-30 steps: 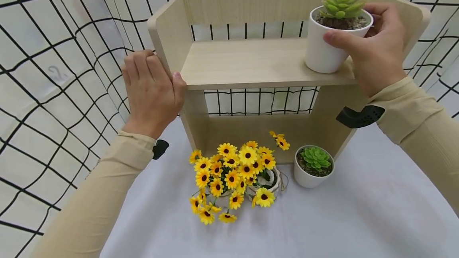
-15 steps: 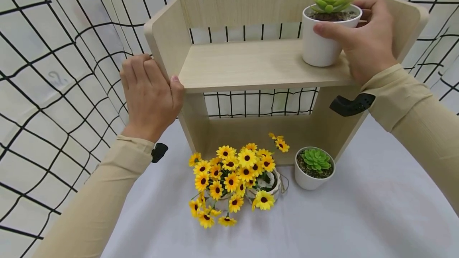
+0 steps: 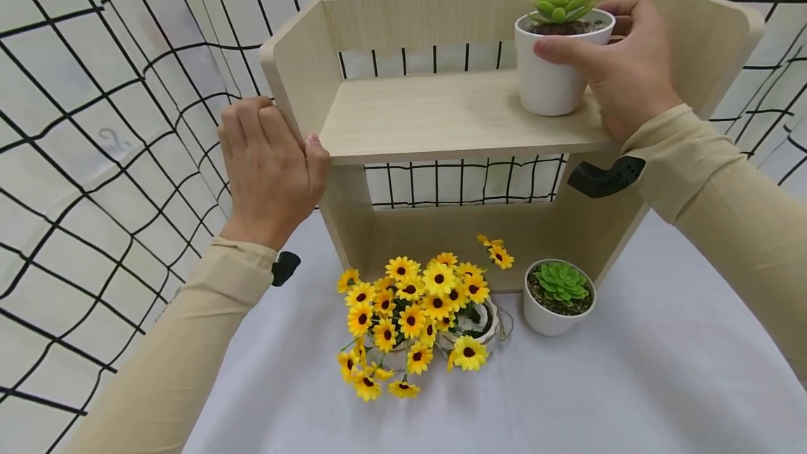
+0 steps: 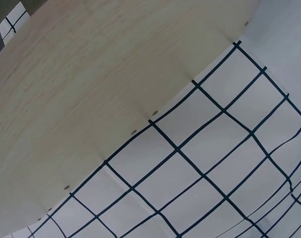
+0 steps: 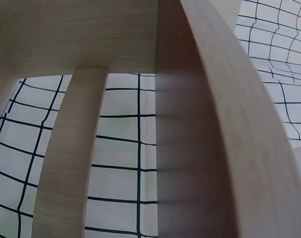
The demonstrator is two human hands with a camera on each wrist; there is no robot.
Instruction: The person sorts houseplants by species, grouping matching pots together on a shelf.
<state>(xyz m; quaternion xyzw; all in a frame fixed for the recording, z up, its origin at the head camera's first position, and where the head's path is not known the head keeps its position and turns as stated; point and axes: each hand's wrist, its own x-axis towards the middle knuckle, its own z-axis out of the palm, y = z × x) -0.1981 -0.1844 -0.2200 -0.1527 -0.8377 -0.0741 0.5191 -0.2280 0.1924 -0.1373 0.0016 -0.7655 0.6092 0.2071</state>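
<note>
In the head view my right hand (image 3: 627,65) grips a white pot with a pale green succulent (image 3: 555,69), thumb on the near side and fingers behind. The upright pot stands close over the right part of the upper board of a light wooden shelf unit (image 3: 435,114). My left hand (image 3: 271,167) holds the unit's left side panel (image 3: 299,69), thumb at its front edge and fingers along its outer face. The left wrist view shows the panel's outside (image 4: 100,84). Neither hand nor pot shows in the wrist views; the right one shows the wooden boards (image 5: 195,124).
A second white pot with a green succulent (image 3: 560,298) stands on the white cloth (image 3: 542,398) before the unit's right side. Yellow sunflowers (image 3: 410,317) in pale pots stand to its left. Black wire mesh (image 3: 132,153) encloses the back and sides.
My right hand has moved left and slightly back along the upper board with the potted succulent. My left hand keeps its hold on the side panel; the flowers and second pot stay put.
</note>
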